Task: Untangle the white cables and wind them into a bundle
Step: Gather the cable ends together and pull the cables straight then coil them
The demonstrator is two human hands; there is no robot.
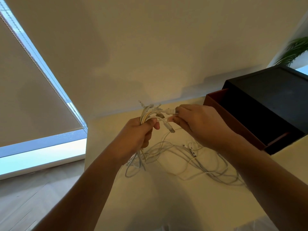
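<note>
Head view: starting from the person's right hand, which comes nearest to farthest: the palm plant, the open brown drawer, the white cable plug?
1. White cable plug: pinched in the right hand's fingers.
2. Open brown drawer: just right of that hand.
3. Palm plant: far upper right corner.

Ahead of me: plain cream wall (150,47). To my left: beige roller blind (25,97) over a bright window (41,147), pale wood-plank floor (25,205) below. On my right, the cream tabletop (166,205) carries a black box with an open reddish-brown drawer (275,97); green palm fronds (296,49) behind it.
</note>
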